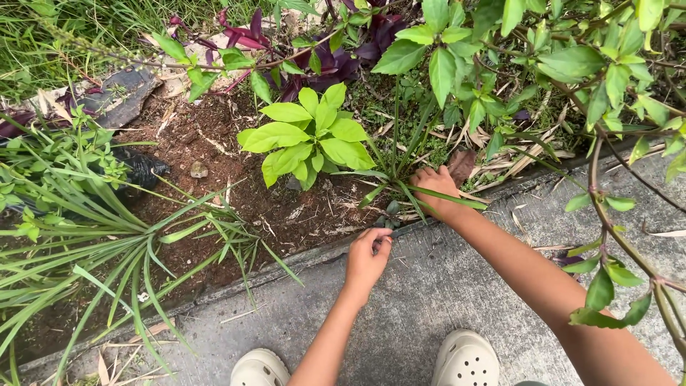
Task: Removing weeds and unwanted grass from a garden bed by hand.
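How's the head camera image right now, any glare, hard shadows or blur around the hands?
Head view: soft, even daylight, no glare or hard shadows; left hand and right hand are sharp at the grass clump; foreground branch looks slightly soft.

A grey concrete path (429, 300) — dry leaves scattered on it, two pale clogs (464, 357) standing there — borders the bare soil bed (207, 150).

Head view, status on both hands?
Left hand shut on thin dark tool at the soil edge. Right hand gripping grass clump at its base. Leafy branches overhang right.
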